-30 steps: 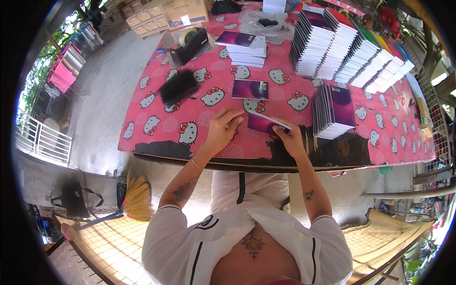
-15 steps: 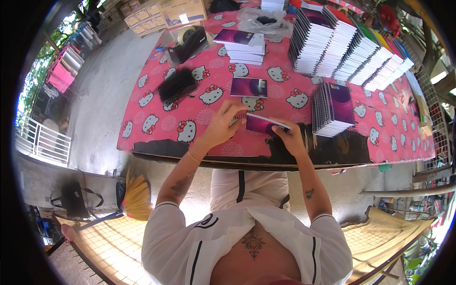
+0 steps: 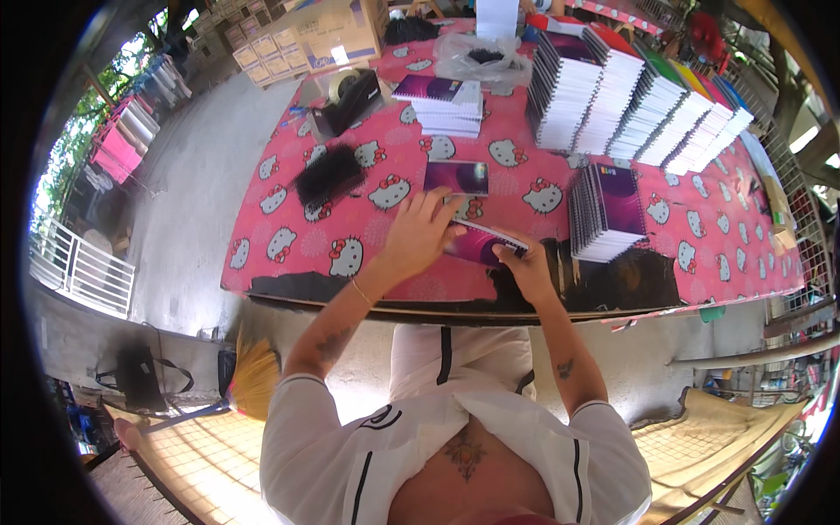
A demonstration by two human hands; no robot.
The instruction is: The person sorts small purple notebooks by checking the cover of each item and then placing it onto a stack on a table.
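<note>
A small purple notebook is tilted between my hands near the table's front edge. Along its upper edge runs a row of binding holes or dark coil, too small to make out fully. My right hand grips its right end, thumb on the purple cover. At the other end my left hand has its bent fingers closed on the upper left corner, hiding that part. Just beyond lies a flat purple cover. Left of it sits a pile of black plastic coils. Upright coil-bound purple notebooks stand to the right.
Tall stacks of coil-bound notebooks fill the far right. A smaller paper stack, a tape dispenser and a clear plastic bag lie farther back. Cardboard boxes stand behind the pink patterned table.
My left hand has moved from beside the notebook's left end onto its upper left corner. My right hand still holds the right end. The whole view has shifted slightly.
</note>
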